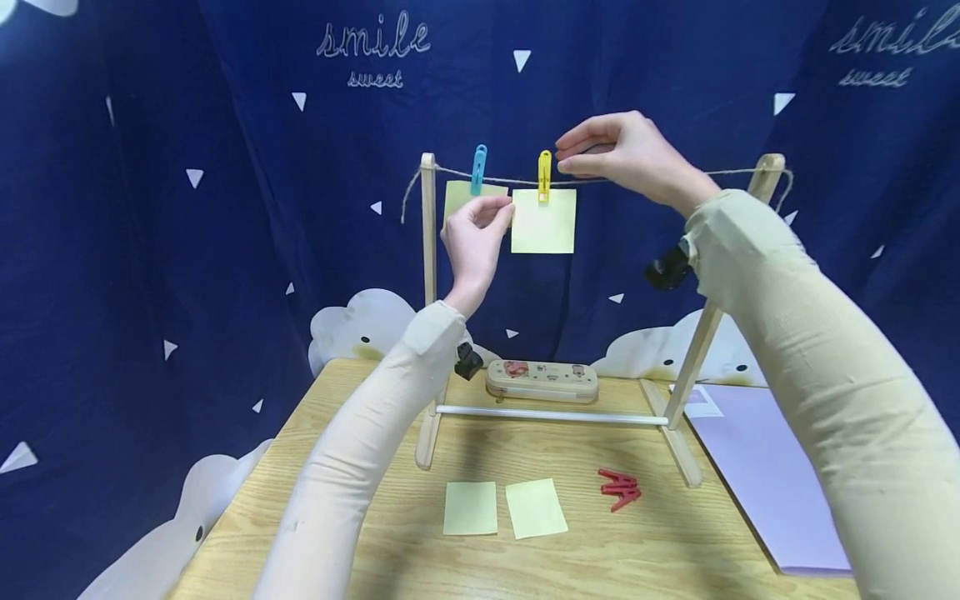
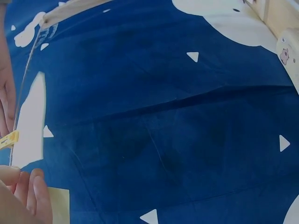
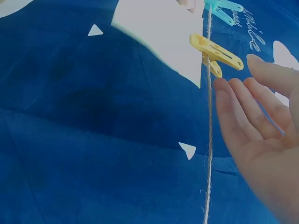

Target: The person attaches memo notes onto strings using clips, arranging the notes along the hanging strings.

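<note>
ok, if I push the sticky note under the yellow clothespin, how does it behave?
Probably floppy and light: the sticky note looks like thin paper. It may swing or twist, since a single yellow clothespin grips its top edge. The string likely gives too; it dips there.

The right hand (image 3: 268, 156), thumb and fingers parted, is just beside the handle ends of a yellow plastic clothespin (image 3: 217, 50). The clothespin clips a pale, thin sheet of paper (image 3: 161, 39) to a tan twine string (image 3: 209, 121). Near the top edge, a turquoise plastic clothespin (image 3: 229, 4) sits on the string. Behind is dark blue fabric (image 3: 117, 186) with white triangles (image 3: 95, 31).
</note>
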The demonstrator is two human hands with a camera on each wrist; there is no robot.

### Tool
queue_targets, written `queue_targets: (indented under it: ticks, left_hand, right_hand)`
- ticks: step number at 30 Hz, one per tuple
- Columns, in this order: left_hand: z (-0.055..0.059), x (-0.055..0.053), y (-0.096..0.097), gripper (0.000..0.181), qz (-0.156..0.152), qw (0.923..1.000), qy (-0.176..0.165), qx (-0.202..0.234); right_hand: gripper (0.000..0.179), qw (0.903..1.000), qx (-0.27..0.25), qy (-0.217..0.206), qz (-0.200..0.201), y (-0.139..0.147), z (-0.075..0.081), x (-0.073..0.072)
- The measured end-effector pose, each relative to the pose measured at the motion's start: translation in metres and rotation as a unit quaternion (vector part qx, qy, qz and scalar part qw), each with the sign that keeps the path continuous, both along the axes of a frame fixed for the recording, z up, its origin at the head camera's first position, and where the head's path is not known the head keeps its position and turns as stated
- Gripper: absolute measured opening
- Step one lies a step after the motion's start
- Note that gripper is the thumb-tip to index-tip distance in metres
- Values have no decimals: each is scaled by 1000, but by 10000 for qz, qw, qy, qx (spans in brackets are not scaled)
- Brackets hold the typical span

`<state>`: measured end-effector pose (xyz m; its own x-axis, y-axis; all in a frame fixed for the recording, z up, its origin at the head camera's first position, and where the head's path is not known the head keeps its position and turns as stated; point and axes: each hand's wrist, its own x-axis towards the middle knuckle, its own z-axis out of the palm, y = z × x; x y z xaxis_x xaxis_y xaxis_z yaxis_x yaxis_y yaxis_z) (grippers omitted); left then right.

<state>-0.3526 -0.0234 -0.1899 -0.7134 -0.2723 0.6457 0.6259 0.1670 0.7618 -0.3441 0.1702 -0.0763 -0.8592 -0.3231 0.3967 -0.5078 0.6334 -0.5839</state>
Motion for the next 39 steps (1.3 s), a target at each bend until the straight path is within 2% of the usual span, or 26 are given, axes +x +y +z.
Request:
queue_targets:
  ticks: [10,14,19,26,31,35,39]
  left_hand:
    - [-11,6,-3,16,-99,9999,-107,28]
    - [-19,8,-6,17,-167,9997,-153,-7]
    - [-35,13,-10,17,-267,9993,-256,-80]
    - [-63,20,-21,17,-615,9966,-535,-92]
    - [-87,23,-29,14,-596,9955,-709,-188]
    - [-110,27,-37,12,-509,9936,-903,-441]
    - [-133,33,-46,12,-460,9887,-1200,-778]
  right_hand:
    - [45,9996,9,292,54,16,-16,16]
    - [45,9997,-37,191,122,24,-28,24]
    - [42,9997,-74,17,242,38,-51,33]
    - [32,9993,48,-188,331,59,-98,46]
    - [29,9974,113,-467,539,76,-142,55]
    - [28,9954,239,-586,718,87,-178,61]
    - [25,9941,147,-694,826,95,-212,66]
